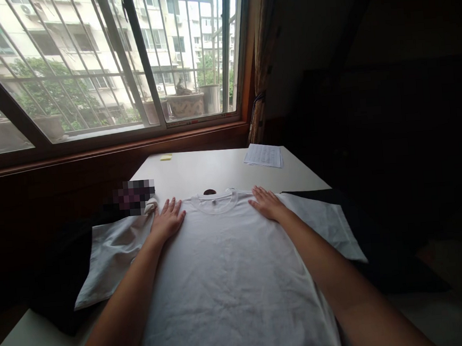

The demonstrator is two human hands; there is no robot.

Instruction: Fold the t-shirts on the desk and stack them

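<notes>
A white T-shirt [226, 264] lies spread face up on the white table, its neckline at the far end and light wrinkles across its body. On its left shoulder area rests my left hand [168, 219], flat with the fingers stretched out. My right hand [266, 202] lies flat on the opposite shoulder, fingers extended and pointing away from me. The shirt's sleeves reach out to both sides past my forearms. The left sleeve is creased; the right one lies smoother. Neither hand grips the cloth.
Papers [264, 155] and a yellow sticky note [166, 157] lie on the far part of the white table [210, 166]. Dark cloth [63, 271] hangs at the left, and more dark fabric [394, 267] is at the right. Beyond stands a barred window [98, 66] beside a curtain [260, 59].
</notes>
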